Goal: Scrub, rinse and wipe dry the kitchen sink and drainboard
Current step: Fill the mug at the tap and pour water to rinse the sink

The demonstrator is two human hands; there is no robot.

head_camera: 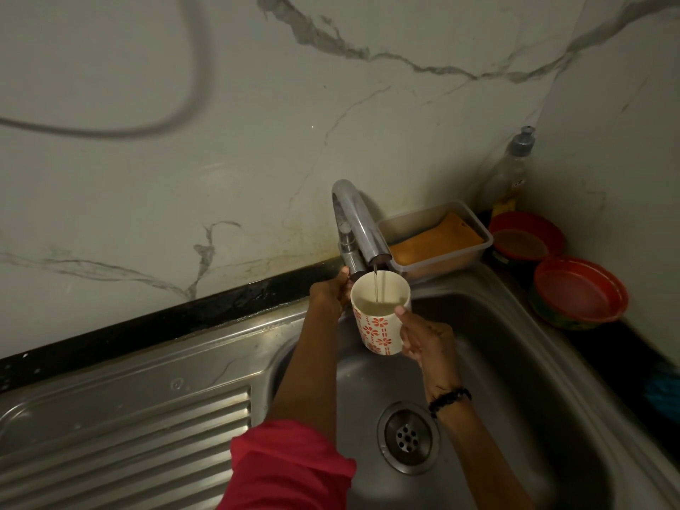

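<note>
Stainless steel fills the lower half of the view: the sink (515,362) basin sits at about four o'clock from the frame's centre, with its drain (406,434) near six, and the ribbed drainboard (128,428) stretches away at eight o'clock. We hold a white cup (379,318) with red flower prints directly under the tap (358,230), whose thin stream falls into it; the cup is already partly filled. Our right hand (427,342) wraps the cup's side, fingers curled and clamped around it, thumb up near the rim, so the mouth stays level under the spout. Our left hand (331,294) reaches behind the cup to the tap's base at nine o'clock of the cup, fingers closed around the base where a handle would sit, probably to regulate the flow. We judge this as collecting water to pour over the basin and drainboard, since the spout reaches only one spot. At two o'clock of the tap a clear plastic tub (441,241) holds an orange sponge (434,241), kept within reach for scrubbing. Further right stand a soap bottle (509,174) and two red bowls (577,292) on the dark counter.
</note>
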